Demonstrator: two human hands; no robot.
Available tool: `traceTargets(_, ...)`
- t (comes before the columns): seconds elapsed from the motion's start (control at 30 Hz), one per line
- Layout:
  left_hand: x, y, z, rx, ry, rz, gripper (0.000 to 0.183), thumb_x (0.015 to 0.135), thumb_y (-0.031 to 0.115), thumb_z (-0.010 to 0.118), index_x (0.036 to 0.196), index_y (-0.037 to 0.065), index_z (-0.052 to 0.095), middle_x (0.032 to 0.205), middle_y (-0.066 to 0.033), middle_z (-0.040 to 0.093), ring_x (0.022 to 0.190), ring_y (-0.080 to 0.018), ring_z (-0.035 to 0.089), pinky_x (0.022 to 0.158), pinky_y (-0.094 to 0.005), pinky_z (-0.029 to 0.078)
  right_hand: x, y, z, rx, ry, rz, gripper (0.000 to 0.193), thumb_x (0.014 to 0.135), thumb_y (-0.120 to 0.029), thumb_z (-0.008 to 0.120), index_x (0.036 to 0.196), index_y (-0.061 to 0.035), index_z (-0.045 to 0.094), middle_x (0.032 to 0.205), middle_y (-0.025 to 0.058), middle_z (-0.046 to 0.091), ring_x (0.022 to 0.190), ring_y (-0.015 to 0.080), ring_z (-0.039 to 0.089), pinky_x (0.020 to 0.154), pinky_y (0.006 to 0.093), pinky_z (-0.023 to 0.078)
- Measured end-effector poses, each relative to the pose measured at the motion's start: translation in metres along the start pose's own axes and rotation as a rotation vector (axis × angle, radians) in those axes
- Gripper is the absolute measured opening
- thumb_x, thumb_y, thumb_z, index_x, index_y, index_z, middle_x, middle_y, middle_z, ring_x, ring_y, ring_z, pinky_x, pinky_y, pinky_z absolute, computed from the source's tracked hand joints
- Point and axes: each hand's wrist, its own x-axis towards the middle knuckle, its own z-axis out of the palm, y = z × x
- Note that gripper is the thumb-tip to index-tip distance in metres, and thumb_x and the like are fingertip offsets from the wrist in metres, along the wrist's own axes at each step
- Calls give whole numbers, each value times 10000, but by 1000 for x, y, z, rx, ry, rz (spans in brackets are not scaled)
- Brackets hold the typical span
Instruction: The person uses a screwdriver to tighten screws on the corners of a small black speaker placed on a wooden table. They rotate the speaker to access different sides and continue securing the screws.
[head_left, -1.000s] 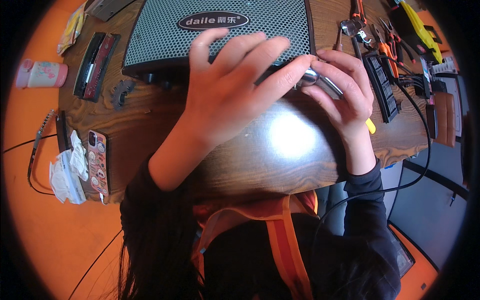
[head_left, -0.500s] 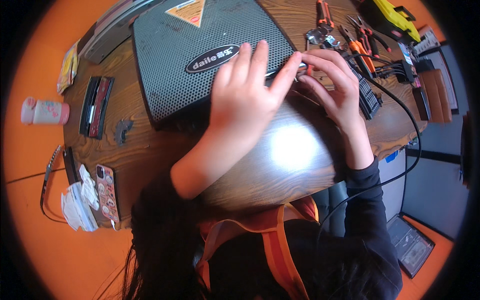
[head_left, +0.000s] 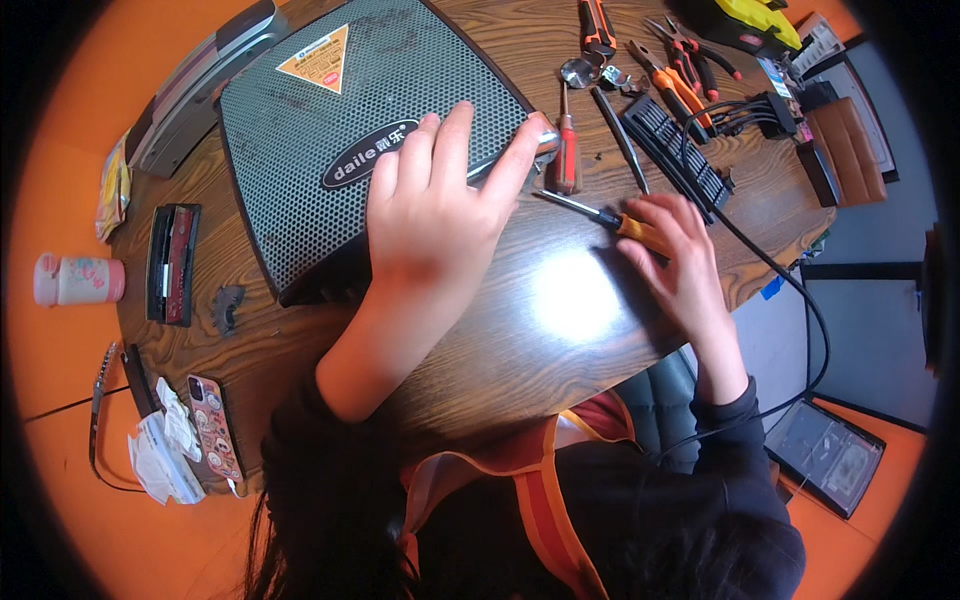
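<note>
A box-shaped speaker (head_left: 270, 120) with a grey-green perforated grille, a dark oval badge and an orange triangular label lies at the far left-middle of the table. Across its right side rests my left hand (head_left: 440, 200), palm down with fingers stretched out. Its thumb reaches the corner, over a shiny metal piece (head_left: 547, 146) that I cannot make out fully. To the right, the fingers of my right hand (head_left: 680, 260) close round the yellow-orange handle of a screwdriver (head_left: 642, 234). That screwdriver's shaft points left toward the speaker's corner.
A red-handled screwdriver (head_left: 567, 160), black bit case (head_left: 675, 155), orange pliers (head_left: 680, 98) and red-black pliers (head_left: 683, 62) lie at the right. A black cable (head_left: 775, 262) loops past my right arm. A phone (head_left: 215, 428) and tissues (head_left: 178, 425) lie left.
My right hand has left the speaker's corner, moved nearer to me and closed on the screwdriver. My left hand stays on the speaker; the whole view has shifted a little.
</note>
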Motion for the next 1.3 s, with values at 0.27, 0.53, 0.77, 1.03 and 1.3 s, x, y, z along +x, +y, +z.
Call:
traceTargets(0.27,-5,8,-2,-32,-64,-79,603,650,422,722,1219,311,558,1138,-97,547,1003,-273,538,788,-371,425,-32,10,12,71,59,134,277,775,-72,664,1021,-14,550,958,140,572,867,290,589,747,327,480)
traceTargets(0.53,-7,11,12,-13,89,-71,585,610,413,740,1151,243,596,1099,-134,568,972,-295,547,763,-373,409,-54,-11,12,242,106,151,256,792,-40,625,1018,16,518,890,153,598,757,284,620,670,296,485)
traceTargets(0.77,-6,12,16,16,147,-82,490,636,381,732,1096,246,628,1054,-127,597,962,-283,555,773,-371,404,-50,-28,12,397,122,216,221,796,-38,631,990,21,545,851,132,621,704,210,626,637,263,477)
traceTargets(1.03,-6,13,19,18,167,-93,436,670,375,707,1081,248,634,1035,-124,608,959,-278,559,781,-372,398,-45,-35,14,440,119,232,213,795,-46,644,979,17,557,792,109,628,648,165,614,606,244,472)
traceTargets(1.3,-8,12,18,10,149,-80,436,683,381,698,1087,233,632,1046,-128,602,969,-280,554,795,-381,393,-34,-35,22,630,257,392,287,791,-59,663,1046,14,554,747,19,590,603,86,524,590,202,428)
